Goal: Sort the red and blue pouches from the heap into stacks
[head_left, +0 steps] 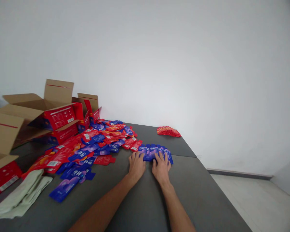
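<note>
The dark grey table (190, 196) is seen from its near edge. At the near left, a folded pale cloth (21, 196) is laid on the surface, and a loose blue packet (66, 188) is positioned to its right. At centre, the left hand (137, 165) is held open with its fingers close together, fingertips placed on the left end of the row of blue packets (153, 150). The right hand (161, 166) is also open, its fingers spread wider and rested on the right part of that row. The row is laid flat on the table, its packets overlapped side by side. To the left, red and blue packets are heaped in a mixed pile (89, 145), flanked by opened cardboard boxes (62, 118). Farther back, overlapped red packets (168, 131) are set near the white wall (159, 64).
</note>
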Demonstrator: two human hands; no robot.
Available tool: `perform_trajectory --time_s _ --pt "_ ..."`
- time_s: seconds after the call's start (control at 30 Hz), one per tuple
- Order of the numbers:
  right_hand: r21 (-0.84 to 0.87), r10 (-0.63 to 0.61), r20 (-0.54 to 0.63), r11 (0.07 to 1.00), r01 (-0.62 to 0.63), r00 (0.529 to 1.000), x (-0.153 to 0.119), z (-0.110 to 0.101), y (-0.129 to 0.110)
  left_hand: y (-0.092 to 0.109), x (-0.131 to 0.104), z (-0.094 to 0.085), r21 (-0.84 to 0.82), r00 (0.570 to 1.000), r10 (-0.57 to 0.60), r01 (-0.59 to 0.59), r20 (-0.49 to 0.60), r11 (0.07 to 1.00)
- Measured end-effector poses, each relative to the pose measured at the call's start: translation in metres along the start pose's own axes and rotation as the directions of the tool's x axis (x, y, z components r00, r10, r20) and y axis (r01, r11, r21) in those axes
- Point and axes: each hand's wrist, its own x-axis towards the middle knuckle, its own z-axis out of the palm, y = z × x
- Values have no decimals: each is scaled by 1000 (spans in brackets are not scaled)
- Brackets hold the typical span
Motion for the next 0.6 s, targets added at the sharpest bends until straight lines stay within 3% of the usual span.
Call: perform_trajectory --time_s 0.23,0.37,0.6 --pt "53 -185 40 982 183 982 -16 4 -39 -46 -12 -23 131 991 -133 136 -33 982" --pt "77 -282 66 958 277 957 -26 12 -70 -72 -15 -37 165 986 -139 153 -92 974" --pt "100 -341 77 937 334 937 -37 23 -104 -112 8 -60 189 981 -138 163 -136 968"
